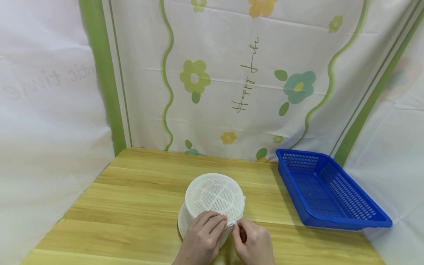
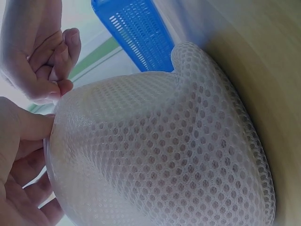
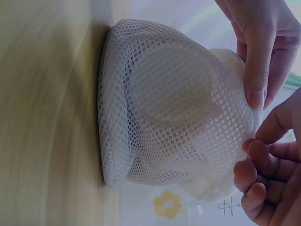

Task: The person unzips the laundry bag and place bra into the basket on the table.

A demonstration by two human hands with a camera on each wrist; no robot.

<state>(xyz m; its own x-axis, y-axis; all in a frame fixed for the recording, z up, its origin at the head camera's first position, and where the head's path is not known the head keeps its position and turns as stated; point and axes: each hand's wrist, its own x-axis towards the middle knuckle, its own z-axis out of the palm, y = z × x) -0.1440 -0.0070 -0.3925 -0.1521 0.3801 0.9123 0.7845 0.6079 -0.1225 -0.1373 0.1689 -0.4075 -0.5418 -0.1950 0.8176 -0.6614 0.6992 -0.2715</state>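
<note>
A white mesh laundry bag point(image 1: 212, 191) stands on the wooden table, with a round top panel and stiff rim. In the left wrist view its honeycomb mesh side point(image 2: 178, 146) bulges and folds near the base. My left hand point(image 1: 203, 237) grips the near rim, thumb on the side and fingers over the top. Just to its right, my right hand point(image 1: 253, 241) pinches the rim between thumb and forefinger, beside a small white tab point(image 1: 232, 223). In the right wrist view a pale round shape point(image 3: 171, 84) shows through the mesh.
A blue perforated plastic basket point(image 1: 331, 191) stands at the right of the table point(image 1: 139, 206). White cloth with printed flowers point(image 1: 245, 73) hangs behind the far edge, and more white cloth hangs at both sides.
</note>
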